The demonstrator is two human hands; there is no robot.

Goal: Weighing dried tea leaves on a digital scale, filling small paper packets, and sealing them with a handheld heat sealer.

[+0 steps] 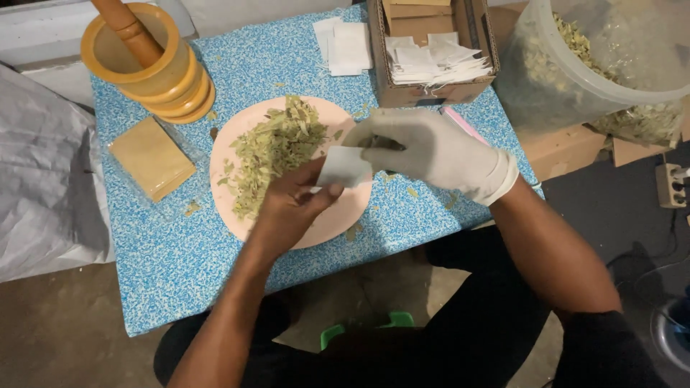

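- My bare left hand (291,205) holds the small white paper sachet (343,167) by its lower left corner; the grip there is a pinch between thumb and fingers.
- My right hand (431,152), in a white disposable glove, meets the same sachet at its upper right edge; the fingers are curled onto it, so this grip is also closed on the sachet.
- The sachet sits between the two hands, above the right part of the round pink plate (338,215).
- The plate lies on the blue speckled desk (180,251) and carries a heap of dried green leaves (269,151) on its left and upper part, just left of my left hand.
- A yellow wooden mortar with pestle (147,57) stands at the far left corner of the desk.
- A flat tan packet (151,156) in clear wrap lies left of the plate.
- An open cardboard box (431,50) with white sachets stands beyond my right hand.
- A clear plastic tub (596,65) of dried leaves stands to the right, off the desk.
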